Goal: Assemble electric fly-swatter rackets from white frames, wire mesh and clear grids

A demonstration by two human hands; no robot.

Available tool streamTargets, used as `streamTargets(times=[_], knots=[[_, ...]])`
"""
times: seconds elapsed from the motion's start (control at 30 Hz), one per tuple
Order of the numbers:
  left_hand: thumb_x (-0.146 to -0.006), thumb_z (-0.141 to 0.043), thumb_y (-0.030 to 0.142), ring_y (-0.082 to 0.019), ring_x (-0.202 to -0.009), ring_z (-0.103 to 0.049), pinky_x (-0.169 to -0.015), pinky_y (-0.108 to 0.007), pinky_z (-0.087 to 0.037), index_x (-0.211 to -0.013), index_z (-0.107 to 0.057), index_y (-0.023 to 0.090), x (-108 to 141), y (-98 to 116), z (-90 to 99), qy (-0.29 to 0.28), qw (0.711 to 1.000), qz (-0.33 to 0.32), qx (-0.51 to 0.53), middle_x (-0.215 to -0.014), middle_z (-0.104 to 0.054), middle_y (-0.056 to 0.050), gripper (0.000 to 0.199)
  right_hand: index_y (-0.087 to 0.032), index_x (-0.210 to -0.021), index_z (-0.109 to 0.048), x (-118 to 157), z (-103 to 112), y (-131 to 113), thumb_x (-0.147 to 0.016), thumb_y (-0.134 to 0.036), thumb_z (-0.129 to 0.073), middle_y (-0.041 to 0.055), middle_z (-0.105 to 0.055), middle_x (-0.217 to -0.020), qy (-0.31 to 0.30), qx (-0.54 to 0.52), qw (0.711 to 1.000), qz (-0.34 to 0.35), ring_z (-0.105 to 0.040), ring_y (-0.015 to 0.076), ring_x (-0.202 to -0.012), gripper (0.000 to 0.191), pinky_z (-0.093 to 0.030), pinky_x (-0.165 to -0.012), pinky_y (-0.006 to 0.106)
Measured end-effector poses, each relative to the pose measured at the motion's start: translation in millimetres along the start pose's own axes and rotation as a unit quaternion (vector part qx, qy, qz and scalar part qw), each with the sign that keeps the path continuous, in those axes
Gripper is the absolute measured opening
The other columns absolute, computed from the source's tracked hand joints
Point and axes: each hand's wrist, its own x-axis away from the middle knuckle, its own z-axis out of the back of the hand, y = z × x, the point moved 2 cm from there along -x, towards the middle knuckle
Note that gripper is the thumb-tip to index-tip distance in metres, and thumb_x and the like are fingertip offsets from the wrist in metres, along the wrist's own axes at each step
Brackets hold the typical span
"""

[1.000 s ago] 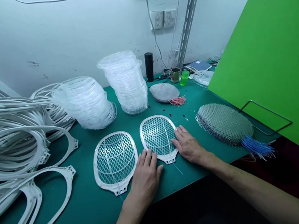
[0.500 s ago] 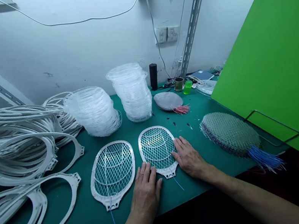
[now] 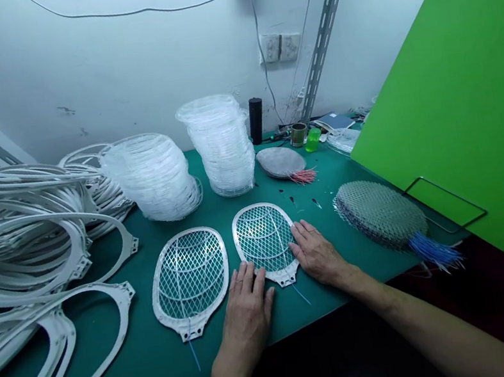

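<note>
Two white oval mosquito-racket heads filled with diamond mesh lie flat, and a blue wire sticks out at the neck of each. My left hand rests flat between them, its fingertips at the lower left rim of the right racket head. Against that head's right rim lies my right hand, fingers stretched out and thumb near the mesh. Neither hand grips anything. The left racket head is just left of my left hand, untouched as far as I can see.
White oval frames are heaped at the left. Two stacks of clear plastic grilles stand behind. A grey mesh stack with blue wires sits at right beside a leaning green panel. Further back are a grey disc stack and a black cylinder.
The camera view has shifted slightly, so everything on the table sits a little higher in the picture. Both hands stay beside the right racket head, nearly unchanged.
</note>
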Motion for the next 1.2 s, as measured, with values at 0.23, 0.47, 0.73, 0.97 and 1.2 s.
streamTargets(times=[0.23,0.47,0.73,0.97,1.2], knots=[[-0.103,-0.052,0.032,-0.038,-0.146,-0.045,-0.113,-0.060,-0.048,-0.137,-0.061,0.016,-0.4,2.1,4.9,-0.005,1.000,0.010,0.007,-0.151,-0.056,-0.019,0.039,-0.001,-0.145,-0.056,1.5,2.1,-0.5,-0.107,-0.039,-0.038,0.0243,-0.055,-0.149,0.004,-0.018,1.000,-0.002,-0.040,0.0383,-0.147,0.056,-0.041,-0.118,0.059],[-0.103,-0.052,0.031,-0.037,-0.144,-0.047,-0.113,-0.059,-0.048,-0.138,-0.060,0.015,0.8,4.3,4.8,-0.010,1.000,0.007,-0.002,-0.150,-0.056,-0.020,0.039,-0.003,-0.139,-0.062,3.2,2.1,0.5,-0.106,-0.038,-0.040,0.0237,-0.059,-0.144,0.025,-0.023,0.999,0.011,-0.044,0.0386,-0.144,0.053,-0.042,-0.117,0.058],[-0.104,-0.050,0.032,-0.036,-0.146,-0.044,-0.112,-0.057,-0.050,-0.142,-0.055,0.017,2.8,4.6,6.3,0.005,1.000,0.019,0.008,-0.153,-0.053,-0.019,0.041,-0.009,-0.134,-0.067,4.8,6.5,-2.6,-0.106,-0.037,-0.042,0.0206,-0.066,-0.135,0.057,-0.026,0.998,0.022,-0.052,0.0373,-0.138,0.046,-0.047,-0.113,0.058],[-0.104,-0.050,0.033,-0.036,-0.141,-0.052,-0.111,-0.056,-0.052,-0.145,-0.051,0.011,4.0,5.6,3.7,0.019,1.000,0.024,-0.002,-0.147,-0.058,-0.022,0.046,-0.006,-0.125,-0.071,6.2,10.3,-5.6,-0.106,-0.035,-0.043,0.0214,-0.070,-0.127,0.072,-0.012,0.997,0.029,-0.059,0.0371,-0.129,0.045,-0.049,-0.111,0.054],[-0.105,-0.048,0.029,-0.035,-0.136,-0.058,-0.111,-0.056,-0.052,-0.136,-0.062,0.013,2.3,7.3,5.9,0.026,0.999,-0.009,-0.031,-0.141,-0.064,-0.019,0.038,-0.008,-0.121,-0.073,7.7,14.5,-5.5,-0.106,-0.035,-0.045,0.0211,-0.071,-0.126,0.069,-0.021,0.997,0.025,-0.061,0.0356,-0.126,0.042,-0.050,-0.110,0.051]])
